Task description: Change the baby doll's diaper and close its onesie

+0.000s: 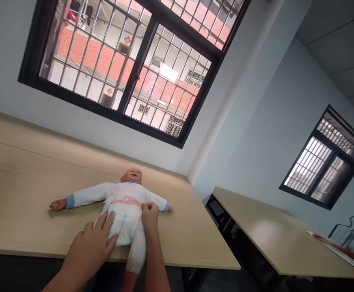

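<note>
A baby doll (133,189) in a white outfit with blue collar and cuffs lies on its back on the table, its arms stretched out to both sides. Around its hips sits a white diaper (124,223) with a coloured printed band at the waist. My left hand (91,243) rests on the diaper's left side, fingers apart. With thumb and fingers pinched together, my right hand (150,215) grips the diaper's waist edge on the right. One doll leg hangs past the table's front edge; the other is hidden behind my left hand.
The light wooden table (21,194) stands against the wall below a barred window (122,113). Across a gap on the right is a second table (256,227), where another person's arm (344,253) lies near a white flat item. A second window (323,162) is farther right.
</note>
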The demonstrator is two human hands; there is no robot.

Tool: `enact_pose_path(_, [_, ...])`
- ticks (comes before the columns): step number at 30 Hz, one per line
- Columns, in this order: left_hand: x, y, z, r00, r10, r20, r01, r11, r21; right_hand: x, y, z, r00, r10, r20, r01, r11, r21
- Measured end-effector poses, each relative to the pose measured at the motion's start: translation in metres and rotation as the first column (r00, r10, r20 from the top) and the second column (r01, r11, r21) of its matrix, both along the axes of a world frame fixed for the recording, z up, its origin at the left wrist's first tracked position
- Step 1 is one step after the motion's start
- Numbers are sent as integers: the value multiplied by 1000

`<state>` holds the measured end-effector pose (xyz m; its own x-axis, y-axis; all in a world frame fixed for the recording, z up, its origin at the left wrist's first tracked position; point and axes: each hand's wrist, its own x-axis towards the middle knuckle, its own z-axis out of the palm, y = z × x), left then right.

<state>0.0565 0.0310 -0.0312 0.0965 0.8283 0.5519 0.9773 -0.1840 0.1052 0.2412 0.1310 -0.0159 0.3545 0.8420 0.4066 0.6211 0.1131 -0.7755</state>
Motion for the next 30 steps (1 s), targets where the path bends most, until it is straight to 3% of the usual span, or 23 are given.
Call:
enact_pose_path(4, [0, -2, 0, 1000, -5, 7, 5, 1000, 15, 9, 1, -7, 997, -62, 39, 63, 998, -32])
enact_pose_path(11, [-6, 1, -4, 998, -31, 48, 33, 999, -30, 11, -7, -9, 935, -271, 229, 302, 947, -113])
enact_pose_path(15, [-15, 10, 14, 983, -89, 163, 100, 993, -62, 5, -12, -4, 903, -275, 329, 346, 921, -180])
enact_pose_path(19, [-14, 33, 47, 974, -100, 201, 109, 993, -34, 3, -14, 2, 895, -242, 375, 348, 904, -248])
enact_pose_path(22, [-7, 58, 61, 982, -14, 186, 18, 1000, -21, 3, -15, 5, 897, -227, 379, 347, 894, -284])
enact_pose_path(25, [-3, 81, 61, 983, 31, 179, -11, 994, -110, 4, -16, 7, 900, -222, 375, 346, 888, -305])
enact_pose_path(30, [-7, 99, 53, 979, -50, 197, 81, 985, -155, 7, -15, 5, 903, -216, 371, 340, 887, -313])
